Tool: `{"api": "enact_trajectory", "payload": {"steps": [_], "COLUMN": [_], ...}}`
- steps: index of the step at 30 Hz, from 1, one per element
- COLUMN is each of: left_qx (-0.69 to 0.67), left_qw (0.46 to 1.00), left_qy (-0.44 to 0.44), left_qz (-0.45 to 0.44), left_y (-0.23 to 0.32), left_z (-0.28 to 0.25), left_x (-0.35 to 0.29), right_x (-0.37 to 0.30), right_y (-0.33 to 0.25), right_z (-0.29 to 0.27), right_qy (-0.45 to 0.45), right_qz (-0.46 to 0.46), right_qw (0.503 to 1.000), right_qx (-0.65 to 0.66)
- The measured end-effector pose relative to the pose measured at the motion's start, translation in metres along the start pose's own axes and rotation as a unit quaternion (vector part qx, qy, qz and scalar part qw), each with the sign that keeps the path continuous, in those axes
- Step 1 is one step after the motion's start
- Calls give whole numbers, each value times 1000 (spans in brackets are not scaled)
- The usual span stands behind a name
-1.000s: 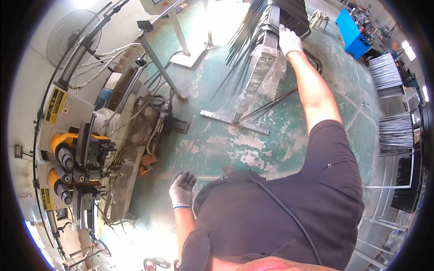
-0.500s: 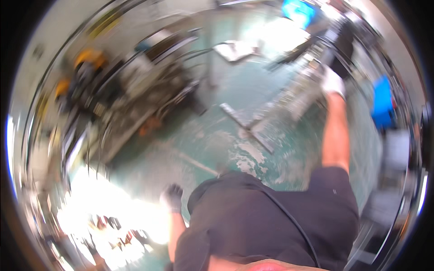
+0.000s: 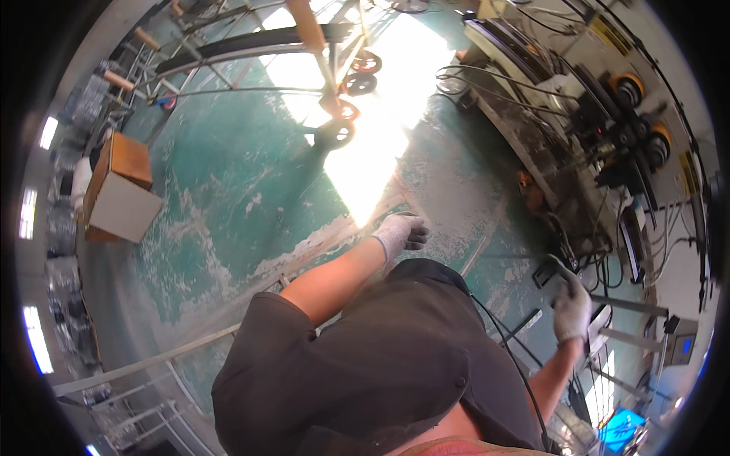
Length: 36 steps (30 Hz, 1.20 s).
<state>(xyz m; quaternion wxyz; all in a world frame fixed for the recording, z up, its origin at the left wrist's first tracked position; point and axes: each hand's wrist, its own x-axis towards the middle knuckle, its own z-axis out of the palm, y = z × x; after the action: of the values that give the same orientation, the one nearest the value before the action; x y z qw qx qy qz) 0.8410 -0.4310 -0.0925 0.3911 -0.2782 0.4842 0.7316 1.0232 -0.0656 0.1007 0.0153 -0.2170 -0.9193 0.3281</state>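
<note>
My left hand (image 3: 401, 234), in a pale knit glove with grey fingers, hangs in front of my body over the green floor. Its fingers curl loosely, slightly apart, around nothing. Out to my right, my gloved right hand (image 3: 572, 308) has its fingers stretched forward. A small black frame-like piece (image 3: 544, 273) shows beside those fingertips; whether they touch it I cannot tell. The nearest large thing on that side is a machine (image 3: 525, 137) with a dirty base, cables and black parts with orange rings (image 3: 626, 90).
A wheeled metal rack (image 3: 258, 38) with black wheels stands far ahead in bright sunlight. On the left sits a brown box (image 3: 125, 190). A metal rail (image 3: 152, 365) runs behind my left arm. A blue object (image 3: 622, 429) lies at the lower right.
My view has swung left, bringing the machine from my left side to my right. My right hand has come off the long metal frame. The left arm now reaches in front of me.
</note>
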Motion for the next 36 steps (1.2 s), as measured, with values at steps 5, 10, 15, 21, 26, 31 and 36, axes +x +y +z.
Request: {"api": "enact_trajectory", "payload": {"steps": [5,10,15,21,26,31,36], "left_qx": [-136,-272,-352,-384,-390,-389,-404], "left_qw": [990,954,909,871,837,801,765], "left_qy": [9,62,172,259,314,373,383], "left_qz": [27,108,143,162,222,261,325], "left_y": [31,61,103,184,216,240,271], "left_z": [-75,-147,-248,-314,-371,-443,-557], "left_x": [-49,-70,-75,-112,-135,-157,-163], "right_x": [62,96,137,168,178,210,242], "right_y": [-170,-241,-348,-476,-579,-634,-723], "right_z": [147,277,379,464,511,600,686], "right_qy": [-339,-496,-547,-648,-617,-586,-455], "right_qz": [-152,-431,-561,-522,-622,-643,-725], "right_qw": [927,754,619,544,420,420,501], "right_qx": [53,2,-52,-109,-237,-260,-129]}}
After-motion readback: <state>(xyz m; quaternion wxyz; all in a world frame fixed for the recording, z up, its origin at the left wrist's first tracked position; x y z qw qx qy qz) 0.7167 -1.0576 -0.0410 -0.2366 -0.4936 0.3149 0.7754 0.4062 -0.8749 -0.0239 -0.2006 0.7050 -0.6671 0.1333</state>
